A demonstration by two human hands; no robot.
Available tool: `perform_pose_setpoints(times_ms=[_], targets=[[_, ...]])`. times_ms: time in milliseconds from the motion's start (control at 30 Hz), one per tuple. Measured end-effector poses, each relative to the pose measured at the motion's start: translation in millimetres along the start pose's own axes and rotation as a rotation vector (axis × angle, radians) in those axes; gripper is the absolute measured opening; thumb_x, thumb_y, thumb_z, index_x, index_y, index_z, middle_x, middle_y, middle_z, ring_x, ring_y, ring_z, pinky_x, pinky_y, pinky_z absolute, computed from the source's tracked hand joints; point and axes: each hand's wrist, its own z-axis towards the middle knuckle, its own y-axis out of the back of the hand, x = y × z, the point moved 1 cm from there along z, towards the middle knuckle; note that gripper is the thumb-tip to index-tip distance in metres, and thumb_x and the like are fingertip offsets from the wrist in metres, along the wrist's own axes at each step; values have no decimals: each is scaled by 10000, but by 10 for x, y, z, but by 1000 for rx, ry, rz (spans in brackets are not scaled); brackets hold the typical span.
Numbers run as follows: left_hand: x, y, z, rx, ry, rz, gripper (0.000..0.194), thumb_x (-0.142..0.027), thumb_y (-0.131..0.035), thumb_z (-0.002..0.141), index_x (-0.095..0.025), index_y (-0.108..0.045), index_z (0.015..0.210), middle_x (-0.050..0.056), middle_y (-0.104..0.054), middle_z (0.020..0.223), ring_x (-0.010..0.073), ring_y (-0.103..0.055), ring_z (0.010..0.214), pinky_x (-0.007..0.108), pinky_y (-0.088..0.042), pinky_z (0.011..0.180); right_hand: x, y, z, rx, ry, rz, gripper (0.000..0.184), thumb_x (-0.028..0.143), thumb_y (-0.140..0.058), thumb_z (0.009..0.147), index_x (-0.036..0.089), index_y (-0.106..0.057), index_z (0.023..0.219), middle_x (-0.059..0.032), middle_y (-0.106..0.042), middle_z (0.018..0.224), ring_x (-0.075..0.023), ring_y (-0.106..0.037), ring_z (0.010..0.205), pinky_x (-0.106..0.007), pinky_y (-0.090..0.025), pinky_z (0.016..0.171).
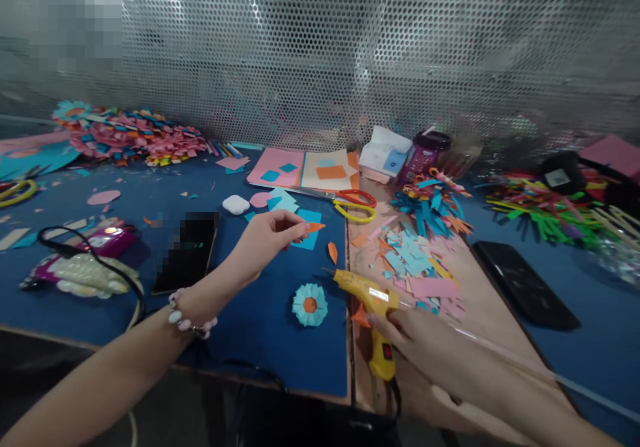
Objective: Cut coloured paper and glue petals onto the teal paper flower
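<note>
Your work looks partway along on the blue tabletop. Your right hand is wrapped around the handle of a yellow hot-glue gun; you cannot tell from here whether a finger presses the trigger. Left of its nozzle and nearer you, a light-blue paper flower with an orange centre lies flat, seemingly complete. Two smaller parts appear unattached: a folded orange paper piece, pinched between your left hand's thumb and fingertips, and a second orange piece, loose just beyond the nozzle.

Around you, a perforated metal wall closes off the far side. Against it, at left, rises a heap of mostly pink cut paper. Paper scraps crowd the space beyond your right hand. A dark-screened smartphone lies left of your left forearm. Red-and-yellow-handled scissors rest beyond your left hand, seemingly out of the way.
</note>
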Motion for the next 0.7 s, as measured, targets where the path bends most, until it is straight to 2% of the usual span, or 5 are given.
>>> perform_pose_setpoints(times_ms=[133, 300, 367, 467, 700], targets=[[-45, 11, -18, 34, -42, 130, 255, -399, -626, 743, -159, -665, 819, 40, -651, 757, 114, -524, 635, 231, -393, 550, 122, 195, 88, 231, 57, -358, 415, 424, -461, 852, 220, -573, 508, -9, -552, 467, -108, -410, 379, -263, -227, 415], [-83, -2, -27, 162, -70, 224, 239, -381, -595, 774, -173, -698, 833, 40, -684, 781, 140, -580, 703, 254, -432, 641, 647, 422, 562, -10, 413, -503, 311, 343, -459, 870, 199, -624, 649, -18, -572, 590, -121, -467, 540, -260, -305, 524], [-96, -7, -28, 196, -106, 270, 216, -355, -579, 791, -181, -699, 835, 32, -687, 778, 142, -585, 715, 257, -434, 665, 862, 363, 805, 31, 541, -486, 249, 320, -534, 827, 189, -664, 661, -43, -612, 690, -144, -521, 672, -257, -335, 574], [-104, 1, -24, 223, -189, 348, 185, -303, -546, 815, -179, -683, 824, 19, -675, 765, 135, -574, 707, 252, -425, 656, 1055, 171, 1086, 266, 528, -497, 197, 308, -595, 780, 177, -709, 689, -50, -637, 726, -133, -529, 672, -252, -339, 575], [-33, 37, -5, 219, -220, 254, 124, -279, -536, 818, -170, -580, 856, 27, -653, 778, 143, -595, 715, 276, -461, 663, 1062, -10, 1249, 401, 452, -499, 133, 266, -636, 698, 176, -729, 669, -35, -667, 706, -117, -544, 620, -234, -342, 551]])
